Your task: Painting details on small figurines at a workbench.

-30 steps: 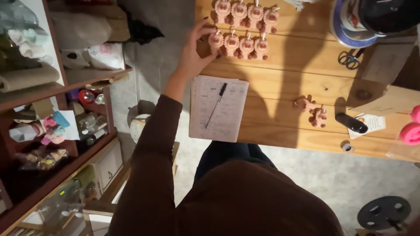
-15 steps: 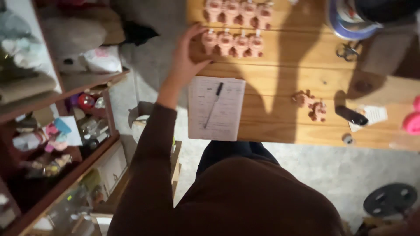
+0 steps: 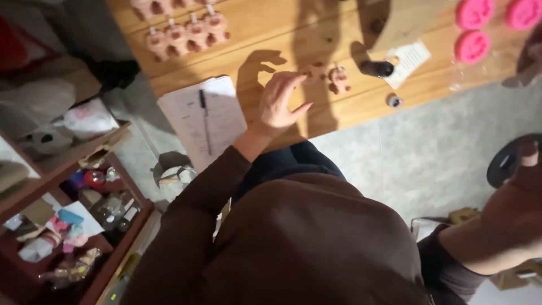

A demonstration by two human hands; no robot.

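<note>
My left hand (image 3: 279, 101) is stretched over the wooden table (image 3: 339, 116), fingers apart and holding nothing. Its fingertips are at a small pink clay-like piece (image 3: 312, 72); a second small pink piece (image 3: 339, 79) lies just to the right. Rows of pink moulded pieces with white pegs (image 3: 186, 36) stand at the table's far left. A notepad (image 3: 223, 121) with a black pen (image 3: 204, 116) lies left of the hand. My right hand (image 3: 525, 172) is low at the frame's right edge, blurred, beside a black disc (image 3: 499, 164) on the floor; its grip is unclear.
A small black bottle (image 3: 377, 69), a paper tag (image 3: 409, 59), a small cap (image 3: 393, 100) and three round pink moulds (image 3: 471, 45) lie to the right on the table. A cardboard box (image 3: 406, 22) stands behind. A cluttered wooden shelf (image 3: 73, 226) stands at left.
My left hand has left the rows of pink pieces and moved right, to the two small pink pieces. My right hand has come into view at the right edge.
</note>
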